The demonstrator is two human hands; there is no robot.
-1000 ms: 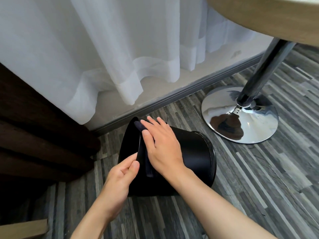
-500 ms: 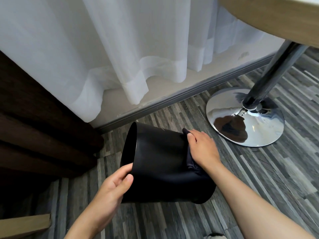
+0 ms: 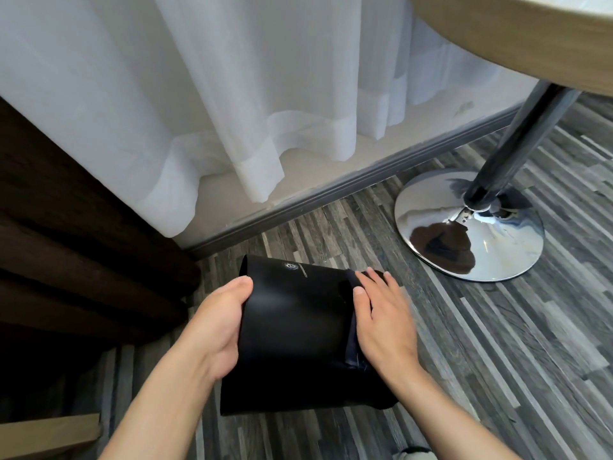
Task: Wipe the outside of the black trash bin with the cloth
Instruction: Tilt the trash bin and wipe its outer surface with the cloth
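Note:
The black trash bin (image 3: 292, 333) lies tipped on its side above the grey wood floor, its open rim to the left and its base to the right. A small white logo shows on its upper side. My left hand (image 3: 215, 327) grips the bin at the rim, thumb on the outside. My right hand (image 3: 381, 323) lies flat against the bin near its base, pressing a dark cloth (image 3: 351, 346) to the surface. Only a narrow dark-blue strip of the cloth shows beside my fingers and palm.
A chrome table base (image 3: 471, 227) and its dark pole (image 3: 517, 134) stand to the right, under a round wooden tabletop (image 3: 517, 38). White sheer curtains (image 3: 232, 94) hang behind, over a grey baseboard. Dark wooden furniture (image 3: 66, 260) fills the left.
My right hand with the cloth slid from the rim end across the bin's side to the base end. The bin turned in my left hand, bringing the logo into view.

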